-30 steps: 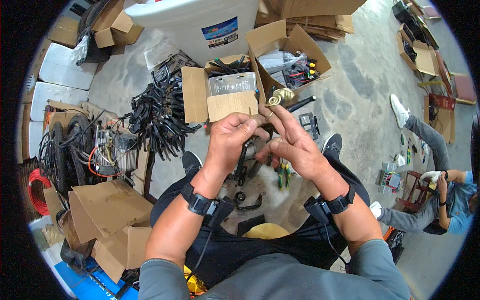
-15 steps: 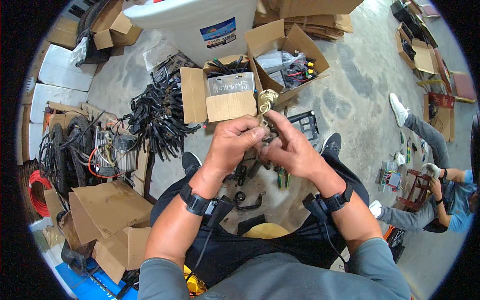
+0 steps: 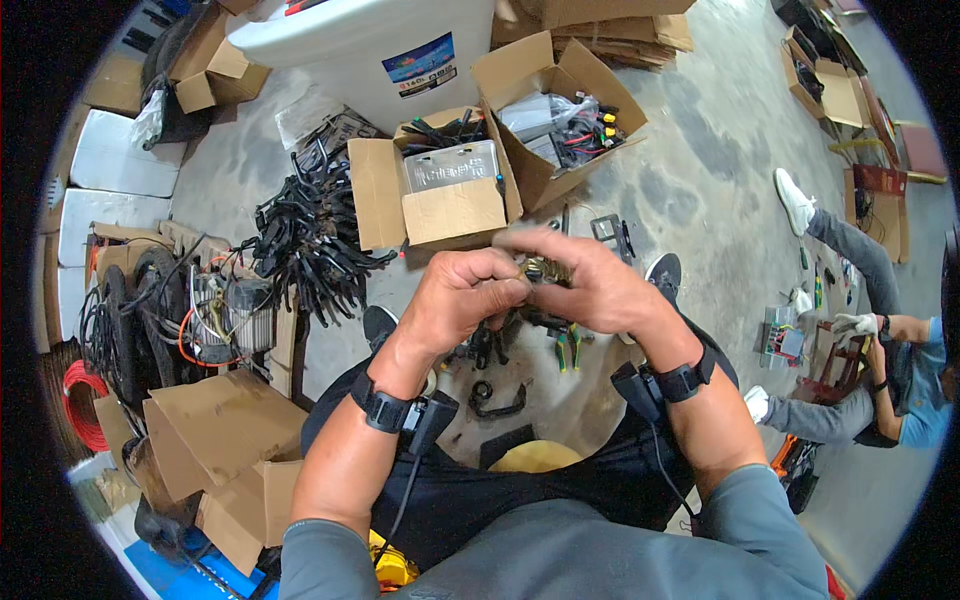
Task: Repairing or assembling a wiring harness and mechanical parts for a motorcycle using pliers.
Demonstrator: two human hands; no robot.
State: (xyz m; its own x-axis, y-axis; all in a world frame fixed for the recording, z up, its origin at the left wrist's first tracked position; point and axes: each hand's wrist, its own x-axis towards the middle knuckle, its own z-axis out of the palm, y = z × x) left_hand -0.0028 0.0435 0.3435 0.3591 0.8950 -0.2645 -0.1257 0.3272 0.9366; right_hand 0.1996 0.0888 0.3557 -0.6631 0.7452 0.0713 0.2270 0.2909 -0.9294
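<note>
My left hand (image 3: 462, 297) and my right hand (image 3: 585, 285) are pressed together in front of me, both closed around a small dark and brass-coloured part (image 3: 540, 270) that shows only between the fingers. Most of the part is hidden by my fingers. Below the hands, on the concrete floor between my legs, lie green-handled pliers (image 3: 567, 347) and several small black parts (image 3: 497, 400). A black band sits on each wrist.
Two open cardboard boxes (image 3: 440, 195) (image 3: 560, 110) with parts and cables stand ahead. A heap of black cables (image 3: 305, 235) lies to the left, flattened cardboard (image 3: 215, 430) at lower left. Another person (image 3: 860, 340) sits on the floor at the right. A white tub (image 3: 370, 50) stands behind.
My hands have dropped slightly toward me and closed tighter over the part; the right fingers, earlier raised with the brass piece visible, now cover it.
</note>
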